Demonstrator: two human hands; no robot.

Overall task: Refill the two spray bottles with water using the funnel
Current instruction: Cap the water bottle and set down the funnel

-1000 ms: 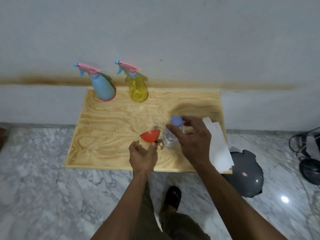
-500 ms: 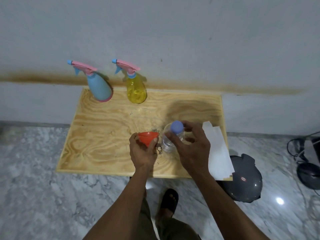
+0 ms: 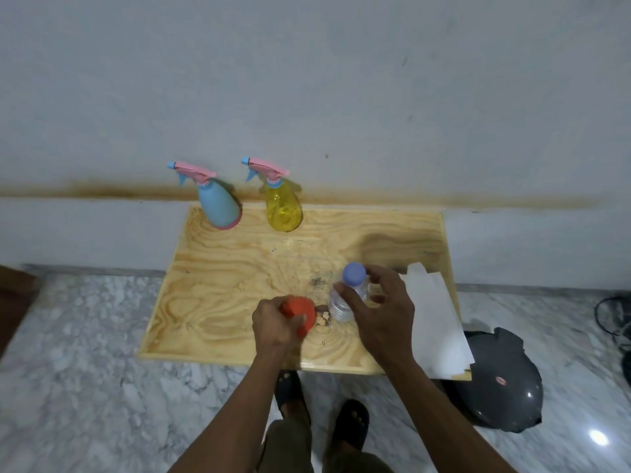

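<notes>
Two spray bottles with pink trigger heads stand at the back of the wooden board (image 3: 218, 285), by the wall: a blue bottle (image 3: 218, 208) on the left and a clear yellow bottle (image 3: 283, 209) to its right. Near the board's front, my left hand (image 3: 276, 324) grips an orange funnel (image 3: 302, 310), tipped on its side. Just to the right stands a clear water bottle (image 3: 343, 300) with a blue cap (image 3: 354, 273). My right hand (image 3: 382, 312) has its fingers curled around the bottle's neck, under the cap.
White paper sheets (image 3: 435, 319) lie on the board's right front corner, overhanging the edge. A dark grey helmet-like object (image 3: 502, 384) sits on the marble floor at the right. Black cables (image 3: 614, 319) lie at the far right. My sandalled feet (image 3: 321, 404) stand below the board.
My left hand has closed around the funnel and turned it onto its side. My right hand has stayed at the water bottle. The camera has tilted, so the board appears lower.
</notes>
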